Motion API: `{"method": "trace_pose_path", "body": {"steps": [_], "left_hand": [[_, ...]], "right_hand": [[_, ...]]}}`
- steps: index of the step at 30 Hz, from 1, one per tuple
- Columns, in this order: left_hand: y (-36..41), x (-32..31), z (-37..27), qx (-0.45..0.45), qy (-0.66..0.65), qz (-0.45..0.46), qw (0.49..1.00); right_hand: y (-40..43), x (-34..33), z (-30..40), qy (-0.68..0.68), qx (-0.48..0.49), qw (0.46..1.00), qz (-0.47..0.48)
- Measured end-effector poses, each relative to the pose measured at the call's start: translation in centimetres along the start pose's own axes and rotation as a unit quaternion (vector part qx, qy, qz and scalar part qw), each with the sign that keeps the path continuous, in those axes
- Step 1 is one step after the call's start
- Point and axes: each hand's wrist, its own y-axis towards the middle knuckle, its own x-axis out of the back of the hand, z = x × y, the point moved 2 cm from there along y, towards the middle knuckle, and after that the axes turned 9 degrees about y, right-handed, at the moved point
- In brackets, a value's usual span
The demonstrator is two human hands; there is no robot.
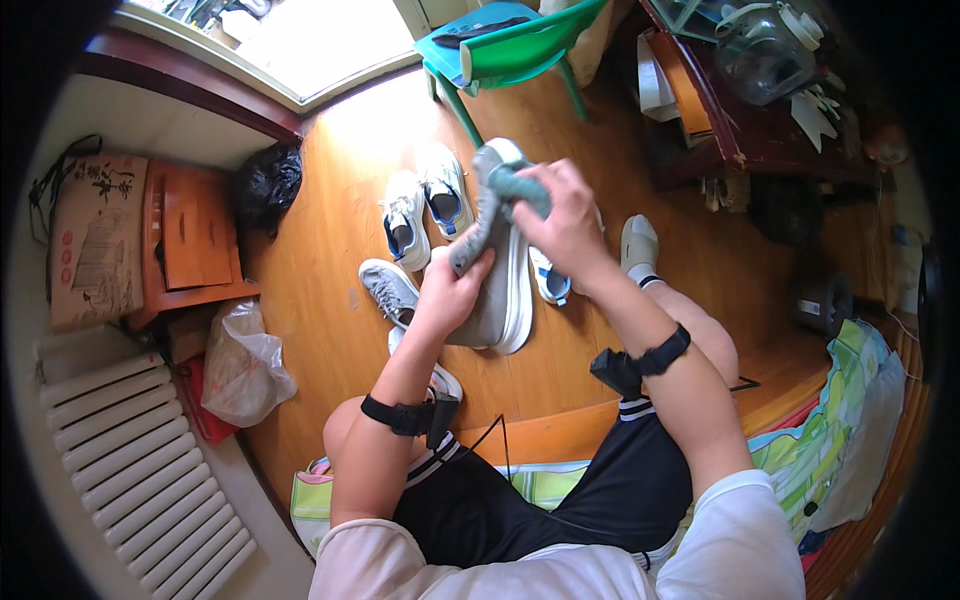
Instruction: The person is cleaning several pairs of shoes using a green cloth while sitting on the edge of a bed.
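My left hand [456,289] grips a large grey shoe [487,304] with a white sole, raised above the wooden floor. In my right hand [562,214] is a grey-green brush or cloth [521,187], held against the upper part of the shoe; its exact kind is hard to tell. Beyond my left hand stand white sneakers with blue lining [405,221]. A grey lace-up sneaker [388,289] lies to the left of that hand. Partly hidden under my right forearm is another white and blue shoe [551,281].
A green plastic chair [517,49] stands ahead. At left are a small orange wooden cabinet [199,225], a cardboard box [97,240], a plastic bag [244,364] and a white radiator [150,465]. A dark red desk [720,127] bears a clear jug [765,64] at right.
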Motion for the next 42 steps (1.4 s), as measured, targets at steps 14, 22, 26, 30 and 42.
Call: {"method": "trace_pose_path", "body": {"steps": [14, 22, 26, 30, 42], "left_hand": [[1.5, 2.5, 3.1, 0.146, -0.01, -0.16, 0.976], [1.6, 1.0, 0.5, 0.085, -0.001, -0.048, 0.995], [2.4, -0.9, 1.9, 0.12, 0.022, -0.077, 0.99], [1.9, -0.1, 4.2, 0.131, -0.009, -0.084, 0.988], [2.0, -1.6, 1.4, 0.055, -0.031, 0.027, 0.998]], "right_hand": [[-3.4, -2.1, 3.0, 0.053, -0.104, 0.959, 0.259], [-1.0, -0.9, 0.4, 0.024, -0.005, 0.996, -0.088], [-2.5, -2.0, -0.9, -0.026, -0.061, 0.997, 0.041], [-2.4, -1.3, 0.5, 0.038, -0.164, 0.96, 0.222], [-1.6, 0.8, 0.3, -0.079, -0.006, 0.997, 0.007]]}}
